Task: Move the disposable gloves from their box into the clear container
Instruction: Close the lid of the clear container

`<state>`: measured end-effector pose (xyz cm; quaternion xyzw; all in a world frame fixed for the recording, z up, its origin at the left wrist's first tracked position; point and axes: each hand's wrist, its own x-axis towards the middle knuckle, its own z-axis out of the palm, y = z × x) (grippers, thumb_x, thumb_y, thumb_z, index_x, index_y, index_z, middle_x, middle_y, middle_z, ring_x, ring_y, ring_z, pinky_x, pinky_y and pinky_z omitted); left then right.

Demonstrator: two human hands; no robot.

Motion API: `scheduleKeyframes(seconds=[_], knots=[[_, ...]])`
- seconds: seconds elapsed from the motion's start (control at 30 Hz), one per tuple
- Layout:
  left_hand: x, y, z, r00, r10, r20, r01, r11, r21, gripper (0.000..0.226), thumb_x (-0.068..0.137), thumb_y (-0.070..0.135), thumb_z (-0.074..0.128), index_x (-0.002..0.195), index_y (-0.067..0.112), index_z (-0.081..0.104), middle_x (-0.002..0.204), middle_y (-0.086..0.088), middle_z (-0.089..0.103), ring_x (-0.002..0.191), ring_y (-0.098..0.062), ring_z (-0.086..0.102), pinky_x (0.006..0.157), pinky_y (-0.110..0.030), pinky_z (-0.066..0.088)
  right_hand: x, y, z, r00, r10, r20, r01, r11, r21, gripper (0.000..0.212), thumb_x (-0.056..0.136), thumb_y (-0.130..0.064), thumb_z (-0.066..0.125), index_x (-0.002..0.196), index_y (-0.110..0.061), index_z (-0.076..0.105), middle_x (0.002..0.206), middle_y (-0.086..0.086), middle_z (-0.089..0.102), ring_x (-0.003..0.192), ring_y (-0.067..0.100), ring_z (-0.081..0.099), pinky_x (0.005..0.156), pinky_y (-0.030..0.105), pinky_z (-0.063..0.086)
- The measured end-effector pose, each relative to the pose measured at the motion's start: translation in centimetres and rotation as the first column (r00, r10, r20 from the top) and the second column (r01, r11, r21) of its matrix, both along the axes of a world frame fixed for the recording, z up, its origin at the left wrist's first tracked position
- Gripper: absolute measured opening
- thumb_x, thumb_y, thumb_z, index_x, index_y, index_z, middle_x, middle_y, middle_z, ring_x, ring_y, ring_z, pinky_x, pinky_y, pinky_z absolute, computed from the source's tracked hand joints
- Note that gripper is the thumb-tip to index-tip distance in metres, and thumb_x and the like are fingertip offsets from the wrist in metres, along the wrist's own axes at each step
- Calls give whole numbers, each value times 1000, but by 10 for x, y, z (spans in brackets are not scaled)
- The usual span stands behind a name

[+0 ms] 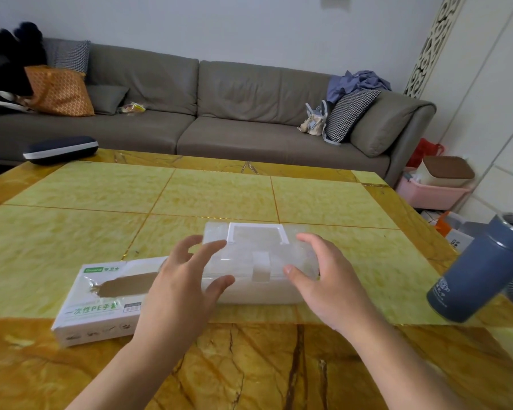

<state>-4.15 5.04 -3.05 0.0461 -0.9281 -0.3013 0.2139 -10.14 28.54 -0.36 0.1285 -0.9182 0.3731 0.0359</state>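
Fingers spread on both hands, clamped on nothing: left hand (181,279) and right hand (323,279) flank the container (261,255), lid down, latch (260,269) facing me. I read the long axis as left-right, dead ahead between my palms. Glove box (101,300) lies just left of it, under my left wrist, so left is nearer. Both sit on the table (219,190); tumbler (483,267) well right.

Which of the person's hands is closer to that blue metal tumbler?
Right. The right hand is at the clear plastic container's right end, apart from the blue metal tumbler at the table's right edge. The left hand is over the container's left end, farther away.
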Motion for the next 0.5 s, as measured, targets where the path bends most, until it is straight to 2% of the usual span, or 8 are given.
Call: scheduleKeyframes(seconds=[0.07, 0.17, 0.2, 0.3, 0.4, 0.47, 0.5], knots=[[-2, 1, -2, 1000, 20, -15, -21, 997, -79, 57, 87, 46, 76, 141, 40, 56, 152, 3, 46, 101, -22, 67, 71, -41, 60, 2, -2, 0, 1000, -11, -29, 12, 999, 32, 60, 99, -47, 65, 152, -37, 39, 152, -21, 33, 141, 2, 32, 108, 25, 33], [-3, 3, -5, 997, 6, -77, -21, 981, -194, 58, 85, 37, 81, 140, 29, 62, 152, -1, 52, 123, -27, 64, 68, -44, 63, 6, -11, -1, 989, 15, -149, 12, 983, 182, 59, 99, -56, 59, 151, -35, 39, 167, -19, 9, 157, 8, 7, 124, 37, 24], [-4, 3, -5, 995, -17, -99, -6, 973, -232, 59, 84, 33, 82, 139, 25, 63, 151, -1, 55, 129, -28, 61, 68, -45, 64, 6, -14, -1, 982, 59, -178, -22, 979, 203, 57, 101, -54, 57, 152, -35, 40, 168, -19, 10, 157, 6, 7, 127, 37, 21], [-3, 3, -5, 991, -60, -119, 29, 969, -244, 58, 83, 26, 85, 138, 22, 64, 148, 4, 59, 134, -22, 59, 60, -39, 62, 6, -17, 0, 966, 176, -191, -135, 968, 210, 53, 105, -43, 54, 156, -39, 40, 162, -26, 29, 152, -2, 17, 128, 38, 26], [-5, 3, -8, 992, -64, -110, 42, 980, -193, 60, 84, 23, 85, 139, 24, 63, 149, 7, 57, 135, -20, 58, 60, -36, 61, 6, -17, 3, 959, 205, -194, -157, 959, 237, 55, 100, -59, 51, 154, -48, 42, 161, -25, 31, 152, 1, 19, 126, 36, 25], [-7, 1, -11, 989, -89, -118, 66, 981, -183, 61, 86, 22, 83, 143, 24, 61, 152, 6, 55, 139, -22, 54, 67, -39, 63, 8, -22, 2, 953, 198, -230, -116, 938, 326, 60, 96, -70, 51, 152, -49, 43, 161, -19, 32, 152, 8, 22, 124, 35, 27], [-7, -1, -12, 987, -103, -120, 82, 982, -170, 62, 88, 21, 81, 145, 24, 58, 154, 5, 51, 142, -23, 51, 76, -42, 63, 8, -25, 0, 946, 190, -264, -85, 928, 364, 61, 95, -72, 53, 150, -48, 46, 160, -16, 34, 151, 13, 25, 123, 36, 29]])
